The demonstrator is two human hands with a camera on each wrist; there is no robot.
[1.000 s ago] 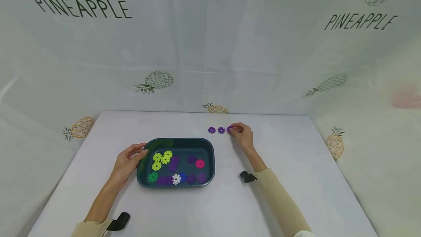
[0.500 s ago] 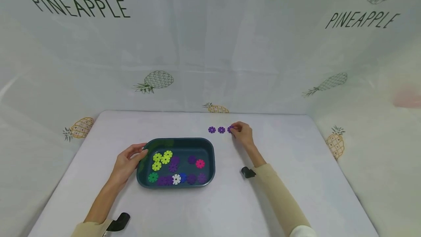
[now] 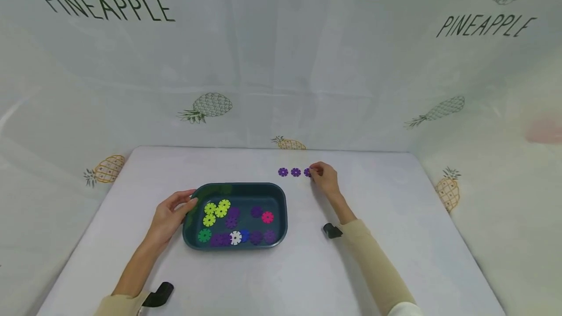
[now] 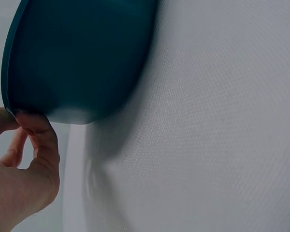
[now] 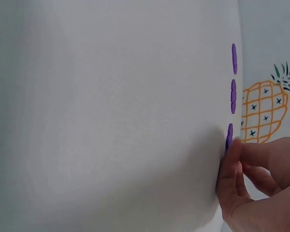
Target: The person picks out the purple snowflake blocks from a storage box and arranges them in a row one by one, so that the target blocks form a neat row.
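Observation:
My left hand (image 3: 169, 216) pinches the left rim of a dark teal tray (image 3: 284, 208), thumb on one side of the wall and fingers on the other; the left wrist view shows the grip at the tray's corner (image 4: 77, 63). At the back of the table, my right hand (image 3: 325, 179) pinches the right edge of a purple notched plastic disc (image 3: 307, 172). That disc lies in line with two more purple discs (image 3: 296, 172) on its left. In the right wrist view the held disc (image 5: 229, 135) is partly hidden by the fingertips (image 5: 232, 150).
Inside the tray lie several yellow discs (image 3: 210, 208), several purple ones (image 3: 256, 237), a green one (image 3: 204, 235), a white one (image 3: 235, 237), a blue one and a pink one (image 3: 267, 217). The white table (image 3: 298, 277) ends at a pineapple-printed curtain (image 3: 298, 62).
My right hand has shifted very slightly to the right with the purple disc at its fingertips. The left hand and the tray stay where they were.

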